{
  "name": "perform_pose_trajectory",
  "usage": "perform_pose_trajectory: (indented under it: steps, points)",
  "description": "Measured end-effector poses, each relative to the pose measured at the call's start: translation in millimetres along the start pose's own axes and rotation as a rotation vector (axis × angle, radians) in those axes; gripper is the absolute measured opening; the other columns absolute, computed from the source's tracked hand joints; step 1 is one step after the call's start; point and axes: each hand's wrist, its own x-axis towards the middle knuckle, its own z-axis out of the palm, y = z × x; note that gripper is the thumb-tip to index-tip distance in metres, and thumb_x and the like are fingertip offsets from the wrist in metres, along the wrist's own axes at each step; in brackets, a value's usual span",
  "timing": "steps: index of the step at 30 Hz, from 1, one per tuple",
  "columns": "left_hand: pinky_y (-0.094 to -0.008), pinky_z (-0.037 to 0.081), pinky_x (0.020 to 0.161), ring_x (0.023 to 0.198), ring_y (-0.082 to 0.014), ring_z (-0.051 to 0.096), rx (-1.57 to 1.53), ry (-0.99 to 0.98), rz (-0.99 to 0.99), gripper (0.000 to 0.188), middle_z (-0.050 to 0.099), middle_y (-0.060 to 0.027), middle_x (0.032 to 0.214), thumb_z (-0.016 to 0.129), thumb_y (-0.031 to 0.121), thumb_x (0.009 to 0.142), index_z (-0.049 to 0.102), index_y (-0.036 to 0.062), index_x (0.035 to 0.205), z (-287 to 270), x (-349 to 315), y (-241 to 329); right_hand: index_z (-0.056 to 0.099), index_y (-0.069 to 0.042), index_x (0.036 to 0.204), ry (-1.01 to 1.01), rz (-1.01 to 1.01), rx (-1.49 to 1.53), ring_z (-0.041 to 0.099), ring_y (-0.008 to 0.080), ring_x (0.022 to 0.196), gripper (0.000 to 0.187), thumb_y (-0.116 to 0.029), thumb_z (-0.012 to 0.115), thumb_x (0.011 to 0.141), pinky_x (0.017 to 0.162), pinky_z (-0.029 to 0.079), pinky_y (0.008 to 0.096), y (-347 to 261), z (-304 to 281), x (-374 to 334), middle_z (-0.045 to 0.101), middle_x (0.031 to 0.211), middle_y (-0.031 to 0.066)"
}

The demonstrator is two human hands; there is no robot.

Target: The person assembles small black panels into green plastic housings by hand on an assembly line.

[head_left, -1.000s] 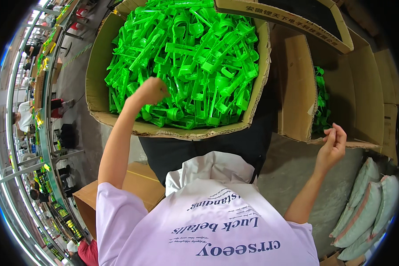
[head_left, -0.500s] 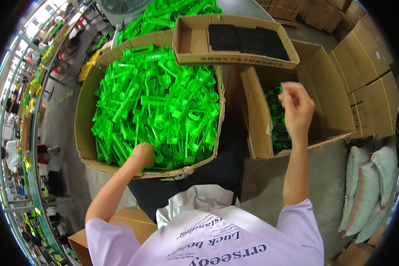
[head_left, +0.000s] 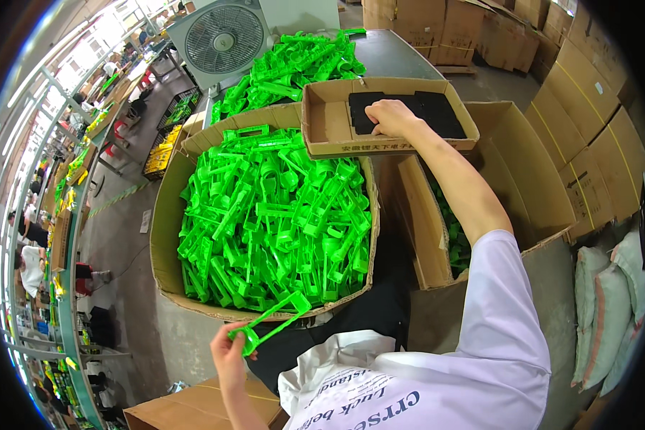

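My left hand point(head_left: 229, 352) pinches one end of a bright green plastic part point(head_left: 249, 341), a long open frame that points up and right. It is held just in front of the near edge of a large cardboard box point(head_left: 166, 276), which is heaped with similar green parts point(head_left: 265, 215). Farther off, my right hand point(head_left: 393, 117) reaches into a shallow cardboard tray point(head_left: 326, 129). Its fingers are closed and curled down against flat black pieces point(head_left: 437, 115); whether they grip one is hidden.
Right of the full box stands a deeper carton point(head_left: 530, 179) with some green parts low inside. Beyond are a green pile point(head_left: 308, 61) on a metal table point(head_left: 398, 57) and a box fan point(head_left: 222, 39). Stacked cartons point(head_left: 591, 154) and pale sacks point(head_left: 600, 315) line the right side.
My left hand has come out of the green heap toward me with one part. My right hand has moved from above the right carton up into the shallow tray. The view has tilted upward.
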Motion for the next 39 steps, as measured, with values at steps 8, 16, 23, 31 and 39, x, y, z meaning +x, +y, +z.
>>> perform_pose_trajectory:
  steps: [8,16,23,31,39]
  points:
    - [-0.0271,0.045,0.044,0.052,-0.0142,0.055,-0.367,0.084,-0.095,0.015,0.059,-0.0064,0.073,0.053,0.006,0.092,0.057,-0.0009,0.104,11.8,-6.6,-61.8,0.055,-0.004,0.071,0.215,0.115,0.320,0.061,0.0262,0.071,0.028,-0.019,0.078,0.069,0.062,0.046,0.0386,1.9,-3.7,-0.4,0.061,0.073,0.0097]
    - [-0.0277,0.044,0.048,0.054,-0.0136,0.054,-0.513,0.055,-0.166,0.009,0.058,-0.0055,0.073,0.060,0.007,0.088,0.056,0.0006,0.094,34.5,-7.5,-77.1,0.048,0.000,0.116,0.297,0.215,1.332,0.051,0.0070,0.055,0.042,-0.009,0.070,0.081,0.046,0.040,0.0195,-127.3,-56.0,-47.3,0.051,0.066,-0.0006]
    - [-0.0266,0.043,0.043,0.049,-0.0140,0.054,-0.448,-0.029,-0.230,0.019,0.060,-0.0110,0.068,0.051,0.016,0.096,0.057,-0.0007,0.089,55.9,-12.9,-67.3,0.043,-0.002,0.116,0.317,0.187,1.593,0.056,0.0111,0.056,0.042,0.000,0.067,0.082,0.046,0.045,0.0224,-256.2,-34.0,-108.0,0.060,0.075,0.0078]
    - [-0.0249,0.042,0.041,0.047,-0.0128,0.054,-0.552,0.118,-0.171,0.023,0.060,-0.0096,0.068,0.053,0.022,0.096,0.057,-0.0002,0.092,56.7,-16.6,-78.8,0.043,-0.001,0.107,0.190,0.245,1.661,0.061,0.0149,0.064,0.034,0.005,0.065,0.081,0.046,0.048,0.0237,-342.1,0.9,-137.7,0.061,0.086,0.0128]
    - [-0.0261,0.045,0.047,0.053,-0.0155,0.056,-0.644,0.054,-0.131,0.027,0.063,-0.0139,0.076,0.048,0.028,0.098,0.055,0.0016,0.101,54.1,-21.2,-76.3,0.042,-0.003,0.105,0.051,0.253,1.716,0.061,0.0145,0.063,0.032,0.004,0.064,0.082,0.041,0.044,0.0227,-367.3,31.0,-145.5,0.063,0.087,0.0115]
